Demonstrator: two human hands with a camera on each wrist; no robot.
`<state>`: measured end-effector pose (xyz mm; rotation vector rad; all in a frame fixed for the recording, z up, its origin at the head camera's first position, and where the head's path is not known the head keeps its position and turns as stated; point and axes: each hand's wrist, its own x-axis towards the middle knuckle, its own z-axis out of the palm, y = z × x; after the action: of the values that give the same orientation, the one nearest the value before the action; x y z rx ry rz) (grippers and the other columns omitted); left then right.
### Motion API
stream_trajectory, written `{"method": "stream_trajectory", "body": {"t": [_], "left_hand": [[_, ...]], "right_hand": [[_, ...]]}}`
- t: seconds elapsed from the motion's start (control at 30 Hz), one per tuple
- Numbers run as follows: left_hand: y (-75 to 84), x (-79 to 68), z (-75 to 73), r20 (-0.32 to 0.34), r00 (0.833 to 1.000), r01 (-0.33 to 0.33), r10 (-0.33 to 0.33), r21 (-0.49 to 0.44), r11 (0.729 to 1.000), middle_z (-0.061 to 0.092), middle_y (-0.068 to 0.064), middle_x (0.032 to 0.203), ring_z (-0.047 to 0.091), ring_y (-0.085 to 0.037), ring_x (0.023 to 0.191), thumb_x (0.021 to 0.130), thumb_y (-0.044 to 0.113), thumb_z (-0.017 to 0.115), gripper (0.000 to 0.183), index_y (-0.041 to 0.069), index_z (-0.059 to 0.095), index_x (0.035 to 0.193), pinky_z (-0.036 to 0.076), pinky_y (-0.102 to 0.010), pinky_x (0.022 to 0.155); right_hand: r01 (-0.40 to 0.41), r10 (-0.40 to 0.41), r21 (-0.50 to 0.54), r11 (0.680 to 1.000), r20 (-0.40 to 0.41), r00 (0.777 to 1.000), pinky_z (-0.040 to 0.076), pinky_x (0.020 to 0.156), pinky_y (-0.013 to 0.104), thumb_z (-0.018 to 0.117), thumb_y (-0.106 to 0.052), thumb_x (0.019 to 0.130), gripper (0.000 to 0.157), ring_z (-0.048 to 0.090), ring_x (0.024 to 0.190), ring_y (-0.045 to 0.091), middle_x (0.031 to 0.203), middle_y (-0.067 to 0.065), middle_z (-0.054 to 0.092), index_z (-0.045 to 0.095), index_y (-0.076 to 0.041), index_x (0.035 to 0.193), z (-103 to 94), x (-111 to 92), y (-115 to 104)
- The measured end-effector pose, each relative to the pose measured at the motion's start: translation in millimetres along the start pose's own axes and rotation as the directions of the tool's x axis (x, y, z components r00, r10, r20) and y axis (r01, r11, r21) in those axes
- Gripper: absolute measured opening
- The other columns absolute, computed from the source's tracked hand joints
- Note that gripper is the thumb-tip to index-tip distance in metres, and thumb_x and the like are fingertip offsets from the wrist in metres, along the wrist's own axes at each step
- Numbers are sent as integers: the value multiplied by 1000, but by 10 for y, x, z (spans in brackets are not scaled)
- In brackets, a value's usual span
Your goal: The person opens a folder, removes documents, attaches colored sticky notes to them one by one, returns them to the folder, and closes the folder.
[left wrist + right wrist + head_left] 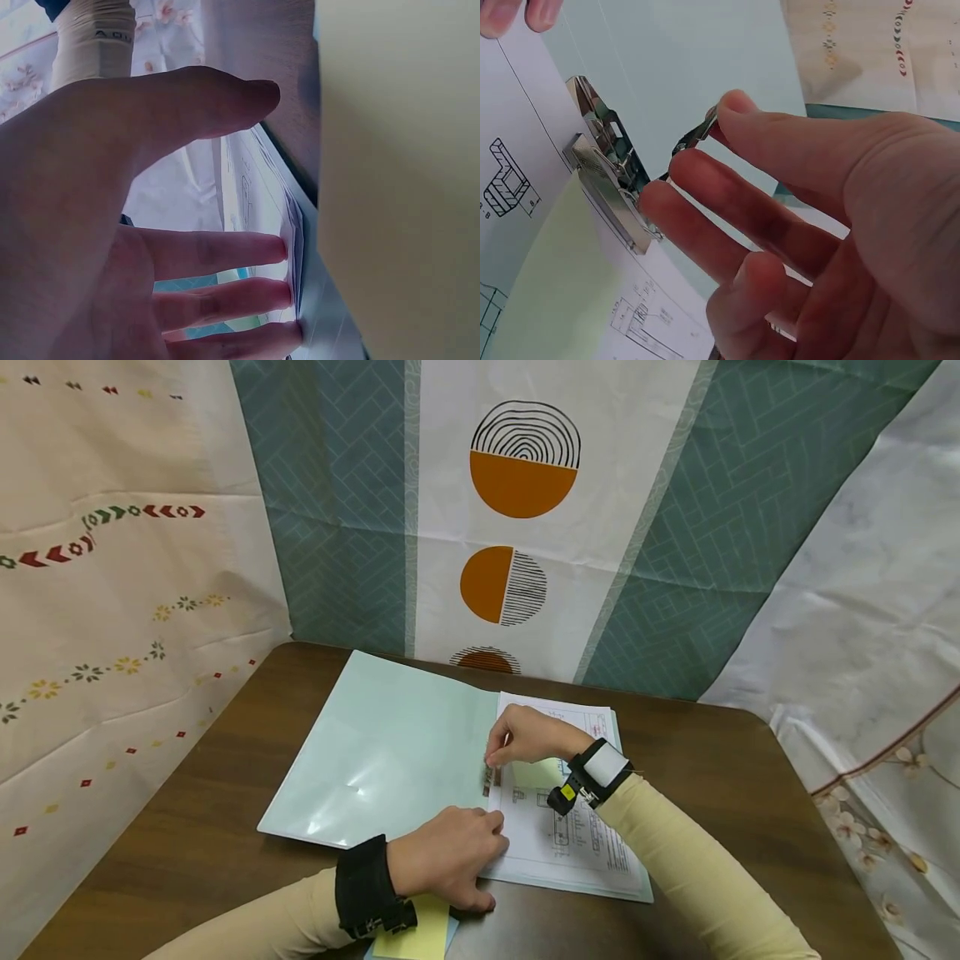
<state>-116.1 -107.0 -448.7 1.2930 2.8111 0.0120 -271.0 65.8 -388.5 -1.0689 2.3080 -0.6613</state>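
A pale green clip folder [360,752] lies spread on the table, with printed drawing sheets [585,852] on its right side. At its spine is a metal spring clip [615,199], whose plate presses on the sheets. My right hand [528,735] pinches the clip's lever [696,135] between thumb and forefinger; the lever stands raised. Under the clip plate sits a light green paper slip [555,262], on top of the sheets. Nearer the front, my left hand [453,856] rests with extended fingers on the sheets' lower left edge, thumb apart.
A yellow paper pad [420,935] with something blue beneath it lies under the left wrist at the table's front. The brown table [697,827] ends at patterned cloth hangings [345,527] behind and on both sides.
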Motion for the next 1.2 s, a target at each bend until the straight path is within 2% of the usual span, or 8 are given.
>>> {"method": "stream_trajectory", "body": {"t": [0.07, 0.17, 0.27, 0.37, 0.47, 0.6, 0.87, 1.2], "left_hand": [[-41, 23, 89, -16, 1000, -13, 13, -5, 1000, 72, 4, 109, 66, -8, 86, 84, 66, 89, 50, 23, 81, 107, 53, -26, 65], [-135, 83, 346, -51, 998, -36, 35, -17, 999, 70, 5, 108, 64, -7, 84, 84, 69, 86, 50, 25, 80, 107, 52, -27, 64], [-145, 101, 411, -56, 997, -50, 48, -24, 998, 69, 6, 108, 64, -6, 85, 85, 71, 85, 50, 26, 80, 107, 53, -26, 66], [-98, 78, 286, -43, 998, -51, 50, -22, 998, 69, 6, 106, 63, -7, 84, 85, 69, 86, 50, 24, 80, 106, 53, -27, 65], [-14, 32, 47, -16, 999, -35, 35, -18, 999, 69, 5, 103, 62, -6, 82, 84, 66, 88, 49, 21, 80, 103, 52, -25, 64], [56, 6, -110, 14, 1000, -17, 17, 9, 1000, 69, 6, 102, 63, -5, 83, 84, 66, 88, 49, 21, 80, 101, 52, -23, 67], [64, 9, -134, 39, 999, -10, 10, 12, 1000, 73, 4, 107, 67, -6, 87, 85, 67, 87, 52, 20, 81, 105, 56, -22, 72], [34, 14, -101, 17, 999, -30, 29, 15, 999, 72, 3, 107, 68, -8, 88, 85, 67, 86, 52, 19, 80, 104, 58, -24, 74]], "right_hand": [[-10, 9, 15, 1000, 28, 1000, 42, 67, 22, 84, -11, 101, 9, 56, 78, 6, 89, 0, 82, 88, -3, 96, -16, 27, 6], [-45, 40, 58, 997, 84, 996, 39, 62, 23, 83, -9, 102, 9, 50, 70, 7, 84, -3, 75, 85, -3, 94, -41, 55, 23], [-92, 80, 87, 992, 132, 988, 36, 58, 23, 83, -7, 102, 9, 45, 64, 8, 82, -5, 70, 83, -6, 93, -53, 66, 40], [-105, 92, 78, 991, 148, 985, 36, 59, 23, 84, -8, 101, 10, 47, 68, 8, 84, -5, 73, 81, -7, 92, -32, 72, 44], [-100, 92, 49, 994, 145, 985, 41, 65, 23, 86, -9, 99, 9, 53, 76, 9, 89, -2, 77, 79, -7, 94, 28, 72, 33], [-109, 108, -3, 994, 131, 985, 46, 75, 23, 88, -12, 98, 12, 58, 84, 9, 92, 0, 74, 77, -9, 100, 153, 93, 38], [-139, 145, -66, 988, 104, 984, 45, 77, 22, 91, -16, 96, 19, 57, 84, 10, 93, -1, 68, 74, -11, 103, 276, 128, 17], [-147, 156, -147, 978, 54, 986, 44, 78, 24, 92, -16, 95, 24, 58, 86, 12, 95, -2, 67, 70, -15, 103, 356, 103, -6]]}}
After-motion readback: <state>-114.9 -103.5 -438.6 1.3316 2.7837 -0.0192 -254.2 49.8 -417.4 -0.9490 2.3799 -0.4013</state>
